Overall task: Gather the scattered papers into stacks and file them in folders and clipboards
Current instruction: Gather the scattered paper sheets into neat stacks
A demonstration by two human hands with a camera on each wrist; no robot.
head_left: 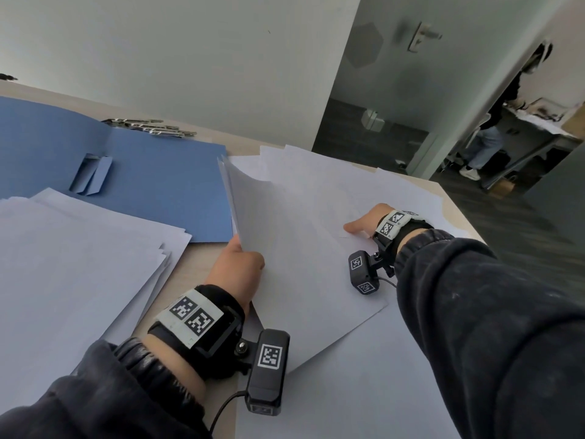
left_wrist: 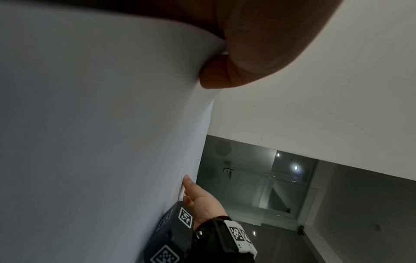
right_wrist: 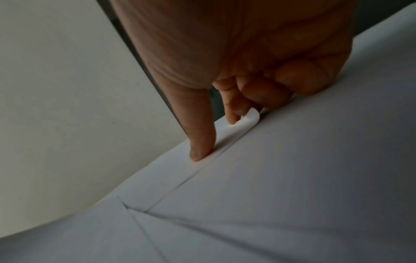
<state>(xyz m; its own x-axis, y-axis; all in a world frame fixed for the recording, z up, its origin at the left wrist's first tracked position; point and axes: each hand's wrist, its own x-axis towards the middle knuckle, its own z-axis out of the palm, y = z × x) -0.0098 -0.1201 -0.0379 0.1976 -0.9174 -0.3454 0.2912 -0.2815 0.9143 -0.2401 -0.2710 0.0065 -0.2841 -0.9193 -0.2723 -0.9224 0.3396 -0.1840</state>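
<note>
A loose stack of white papers [head_left: 300,248] lies on the table's right half. My left hand [head_left: 240,264] grips its left edge and lifts that side, so the sheets bow upward; in the left wrist view the thumb [left_wrist: 258,53] pinches the paper [left_wrist: 101,124]. My right hand [head_left: 364,223] is on the stack's far right part. There the thumb [right_wrist: 200,142] presses on a lower sheet and the curled index finger [right_wrist: 231,113] hooks under a curled sheet edge [right_wrist: 247,119]. An open blue folder [head_left: 152,172] lies at the left back.
A second spread pile of white papers [head_left: 69,264] covers the near left. Metal clips [head_left: 148,126] lie behind the folder by the wall. The table edge [head_left: 456,198] drops off at the right. Beyond are a glass door [head_left: 380,74] and a standing person [head_left: 493,128].
</note>
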